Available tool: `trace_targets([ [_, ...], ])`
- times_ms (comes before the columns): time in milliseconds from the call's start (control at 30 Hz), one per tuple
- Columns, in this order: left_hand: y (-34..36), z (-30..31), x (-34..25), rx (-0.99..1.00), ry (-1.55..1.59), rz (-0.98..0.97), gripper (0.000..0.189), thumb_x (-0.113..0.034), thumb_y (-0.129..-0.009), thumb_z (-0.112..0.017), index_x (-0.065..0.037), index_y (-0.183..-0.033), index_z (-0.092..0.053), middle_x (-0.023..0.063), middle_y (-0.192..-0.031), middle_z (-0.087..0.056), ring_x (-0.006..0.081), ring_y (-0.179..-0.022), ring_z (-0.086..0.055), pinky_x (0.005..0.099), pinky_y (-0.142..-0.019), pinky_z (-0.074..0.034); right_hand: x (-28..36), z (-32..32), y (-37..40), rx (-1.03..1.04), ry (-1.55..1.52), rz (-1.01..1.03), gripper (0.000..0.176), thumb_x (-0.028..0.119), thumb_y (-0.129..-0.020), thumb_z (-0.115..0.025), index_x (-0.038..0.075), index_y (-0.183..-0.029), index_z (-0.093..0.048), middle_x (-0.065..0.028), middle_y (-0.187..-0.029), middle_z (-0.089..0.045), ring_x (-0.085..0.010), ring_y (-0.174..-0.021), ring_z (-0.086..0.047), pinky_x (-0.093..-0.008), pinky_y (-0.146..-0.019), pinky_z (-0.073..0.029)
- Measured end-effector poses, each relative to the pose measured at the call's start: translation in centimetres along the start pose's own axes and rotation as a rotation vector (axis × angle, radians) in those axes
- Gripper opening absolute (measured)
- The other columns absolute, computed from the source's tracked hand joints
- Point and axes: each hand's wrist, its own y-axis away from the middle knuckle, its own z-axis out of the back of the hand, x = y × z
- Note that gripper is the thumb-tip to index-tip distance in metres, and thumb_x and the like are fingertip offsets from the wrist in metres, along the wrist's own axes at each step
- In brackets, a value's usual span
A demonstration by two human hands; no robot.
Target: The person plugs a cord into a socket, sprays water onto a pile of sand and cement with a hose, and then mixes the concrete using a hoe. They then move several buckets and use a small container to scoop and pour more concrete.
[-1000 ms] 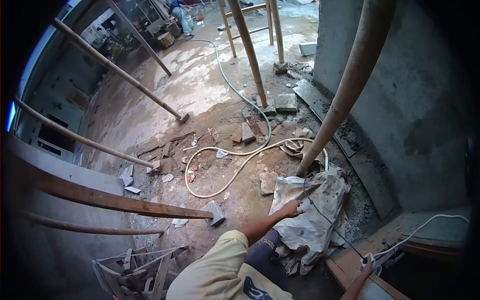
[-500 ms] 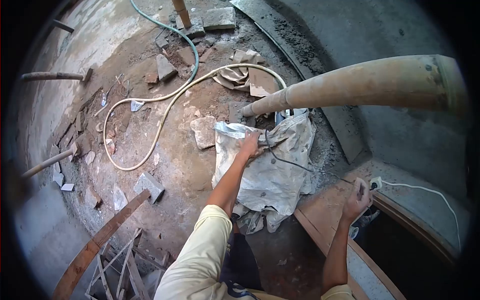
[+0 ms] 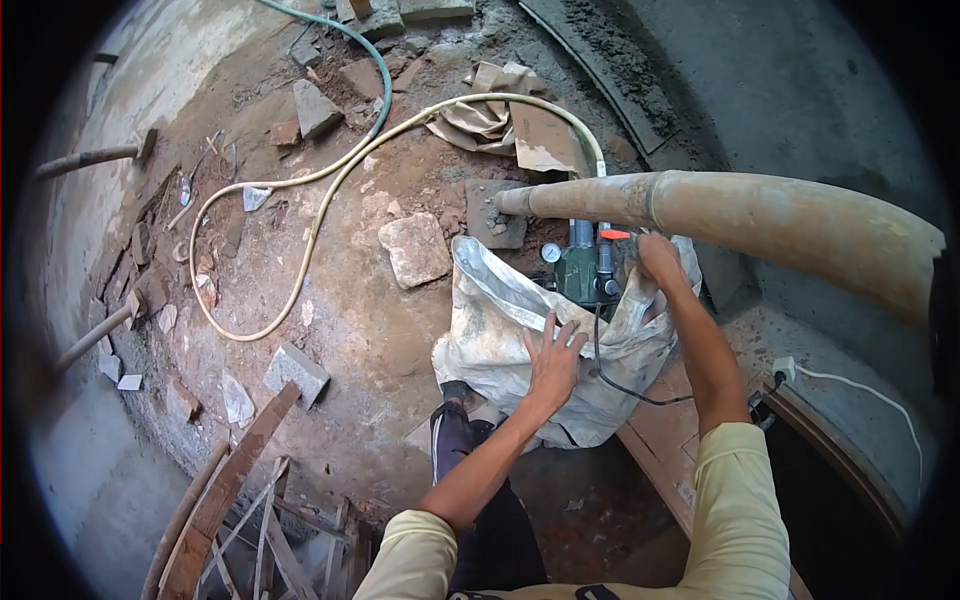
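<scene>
A dirty white woven sack point(image 3: 510, 350) lies half drawn back from a green water pump point(image 3: 578, 275) with a round pressure gauge point(image 3: 550, 252). My left hand point(image 3: 553, 365) presses on the front of the sack, its fingers spread. At the pump's right side, my right hand point(image 3: 658, 257) is closed on the sack's raised edge, close to an orange valve handle point(image 3: 615, 234); its fingertips are partly hidden. A black power cord point(image 3: 640, 400) runs from the pump over the sack to the right.
A thick bamboo pole point(image 3: 740, 205) slants over the pump. The pale hose point(image 3: 320, 240) loops across the rubble floor. A stone slab point(image 3: 415, 250) lies left of the sack. To the right, a white socket point(image 3: 785, 368) sits beside a dark opening.
The pump has come into view from under the sack. My right hand has moved from beside the socket up to the pump; my left hand has slid lower on the sack and spread out.
</scene>
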Motion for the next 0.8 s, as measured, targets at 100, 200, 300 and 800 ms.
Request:
trace_targets([
  [100,0.0,-0.1,0.7,-0.077,0.072,-0.002,0.053,-0.003,-0.063,-0.071,-0.013,-0.113,-0.058,0.0067,-0.130,-0.046,0.0363,-0.132,-0.027,0.0678,-0.097,-0.020,0.2,-0.2,-1.6,-0.333,-0.332,-0.001,0.028,0.013,-0.084,-0.049,0.001,-0.107,-0.061,-0.0233,-0.116,-0.057,-0.0410,-0.114,-0.049,-0.0455,-0.097,-0.038],
  [200,-0.6,0.1,1.6,-0.031,0.065,0.019,0.048,-0.002,-0.066,-0.067,-0.012,-0.113,-0.058,0.0079,-0.129,-0.046,0.0365,-0.132,-0.028,0.0688,-0.098,-0.018,0.4,-3.3,-4.6,-0.561,-0.240,0.179,0.038,0.018,-0.085,-0.053,0.003,-0.120,-0.055,-0.0220,-0.130,-0.048,-0.0377,-0.124,-0.040,-0.0426,-0.105,-0.031],
  [300,-1.1,0.3,2.1,-0.042,0.092,0.018,0.046,-0.001,-0.068,-0.065,-0.010,-0.112,-0.058,0.0091,-0.130,-0.045,0.0373,-0.132,-0.027,0.0700,-0.098,-0.015,0.8,-5.0,-6.3,-0.536,-0.499,0.141,0.048,0.030,-0.089,-0.047,0.003,-0.129,-0.046,-0.0204,-0.140,-0.038,-0.0345,-0.132,-0.031,-0.0408,-0.109,-0.024],
  [800,-2.7,0.2,2.7,-0.058,0.088,0.005,0.045,-0.002,-0.071,-0.063,-0.011,-0.114,-0.057,0.0084,-0.128,-0.048,0.0374,-0.129,-0.030,0.0673,-0.097,-0.020,-0.4,-1.6,-6.8,0.074,0.066,0.190,0.052,0.040,-0.093,-0.040,0.016,-0.139,-0.038,-0.0093,-0.147,-0.030,-0.0281,-0.138,-0.020,-0.0408,-0.114,-0.013],
])
